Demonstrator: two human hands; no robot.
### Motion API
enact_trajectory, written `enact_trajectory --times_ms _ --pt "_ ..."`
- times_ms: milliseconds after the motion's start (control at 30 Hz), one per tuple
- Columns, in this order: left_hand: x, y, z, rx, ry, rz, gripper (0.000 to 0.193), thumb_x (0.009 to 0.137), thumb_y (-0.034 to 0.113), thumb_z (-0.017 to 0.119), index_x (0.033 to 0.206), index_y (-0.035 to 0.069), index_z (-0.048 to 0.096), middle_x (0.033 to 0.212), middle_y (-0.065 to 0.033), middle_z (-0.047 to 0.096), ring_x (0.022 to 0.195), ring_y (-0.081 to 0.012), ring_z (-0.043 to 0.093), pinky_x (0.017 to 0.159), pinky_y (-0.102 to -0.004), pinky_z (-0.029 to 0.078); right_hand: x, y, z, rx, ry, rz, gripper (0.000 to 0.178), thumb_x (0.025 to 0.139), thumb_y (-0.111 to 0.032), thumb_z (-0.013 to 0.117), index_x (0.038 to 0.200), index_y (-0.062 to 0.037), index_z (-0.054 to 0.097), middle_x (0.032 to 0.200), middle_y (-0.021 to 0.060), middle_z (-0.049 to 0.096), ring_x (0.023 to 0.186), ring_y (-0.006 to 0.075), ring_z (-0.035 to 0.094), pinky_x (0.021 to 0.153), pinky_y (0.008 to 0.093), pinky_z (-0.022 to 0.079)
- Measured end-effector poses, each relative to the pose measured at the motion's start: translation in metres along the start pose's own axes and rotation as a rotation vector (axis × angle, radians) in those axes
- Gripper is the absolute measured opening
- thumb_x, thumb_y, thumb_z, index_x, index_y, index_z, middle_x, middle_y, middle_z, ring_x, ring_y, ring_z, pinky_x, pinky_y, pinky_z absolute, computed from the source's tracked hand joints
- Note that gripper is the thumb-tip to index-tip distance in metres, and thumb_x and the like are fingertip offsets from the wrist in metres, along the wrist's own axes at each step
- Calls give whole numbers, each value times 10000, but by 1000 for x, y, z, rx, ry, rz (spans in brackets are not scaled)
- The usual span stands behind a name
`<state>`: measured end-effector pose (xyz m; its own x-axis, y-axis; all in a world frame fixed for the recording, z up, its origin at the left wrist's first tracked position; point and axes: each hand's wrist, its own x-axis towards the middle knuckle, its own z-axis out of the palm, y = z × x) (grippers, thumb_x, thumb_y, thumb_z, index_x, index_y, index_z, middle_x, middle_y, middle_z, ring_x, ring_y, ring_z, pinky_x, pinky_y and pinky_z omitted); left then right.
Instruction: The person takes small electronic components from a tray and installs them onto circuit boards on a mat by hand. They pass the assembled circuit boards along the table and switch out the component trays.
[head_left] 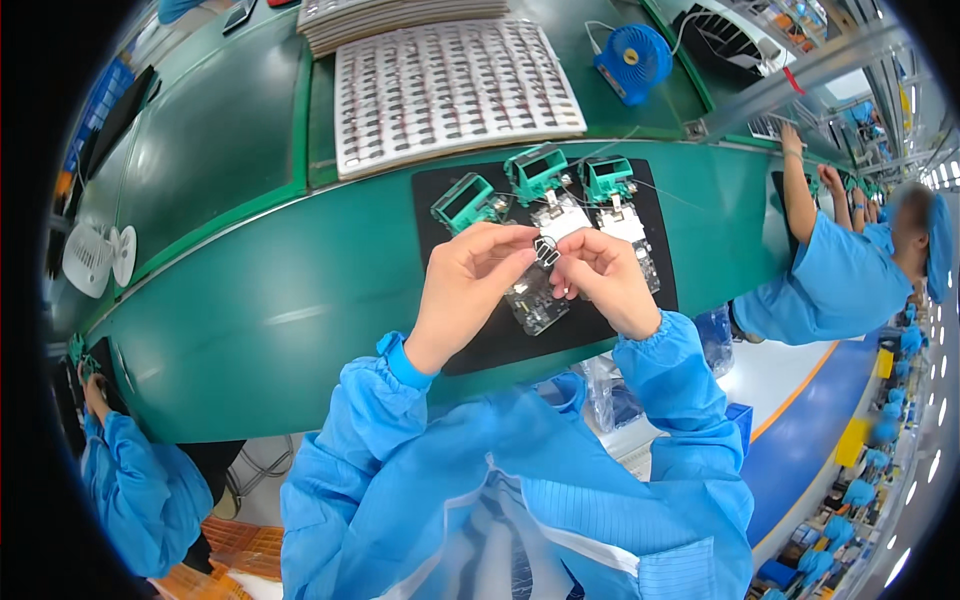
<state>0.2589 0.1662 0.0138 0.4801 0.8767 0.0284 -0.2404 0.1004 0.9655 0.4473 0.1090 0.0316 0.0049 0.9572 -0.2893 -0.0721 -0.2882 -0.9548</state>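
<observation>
Okay — left grip (455, 285) pinched near-closed on small black-and-white rectangular part (546, 252); right grip (612, 280) curled beside it, hold unclear — green plastic housings (540, 188) beyond, black mat (480, 345) beneath.

With my bare left hand (468, 283) and bare right hand (607, 277), I hold a small black-and-white part (546, 252) over a dark circuit board (538, 308) on the black rectangular mat (482, 347).

ok so a long green bench (230, 345) ran across the place, a pale glare streak (297, 315) on its top; a green-framed surface (215, 150) sat behind it; metal framing (745, 108) angled in at right; the floor (808, 450) went white, orange stripe (797, 389), then blue; white lights (934, 466) lined the far right side
</observation>
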Motion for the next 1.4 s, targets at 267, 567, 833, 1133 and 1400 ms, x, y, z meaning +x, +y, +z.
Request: enact_trajectory --times_ms 267,567,833,1133,1400 --pt "43 1 77 -77 -97 -213 228 904 28 627 1119 -48 653 978 -85 703 893 -109 650 807 -240 515 -12 -5 -75 21 28 -43 104 939 -64 569 1025 -14 596 849 66 689 741 126 675 601 207 485" --pt "76 1 113 -452 -281 -697 215 905 49 625 1111 -11 640 1042 -77 666 938 -137 649 844 -256 548 -17 -15 -149 106 -13 -124 129 899 -3 595 1010 39 647 842 86 689 757 119 664 695 248 552" --pt "122 -13 152 535 -101 110 150 870 -15 643 1017 -36 661 953 -76 695 848 -113 654 766 -249 531 -5 -3 -174 -247 225 -278 125 849 -39 641 960 8 677 776 75 682 658 118 649 614 255 526" --pt "155 -50 173 948 -42 527 61 820 11 648 873 25 621 817 -119 601 725 -314 611 625 -396 492 20 1 -184 -589 476 -502 102 777 -32 648 871 4 661 741 149 649 627 265 652 587 348 517" --pt "159 -50 179 1064 -34 587 109 807 5 666 915 8 655 860 -115 604 765 -300 618 657 -379 505 27 0 -196 -586 479 -463 115 783 -42 656 882 13 674 762 138 670 651 244 670 605 329 527"
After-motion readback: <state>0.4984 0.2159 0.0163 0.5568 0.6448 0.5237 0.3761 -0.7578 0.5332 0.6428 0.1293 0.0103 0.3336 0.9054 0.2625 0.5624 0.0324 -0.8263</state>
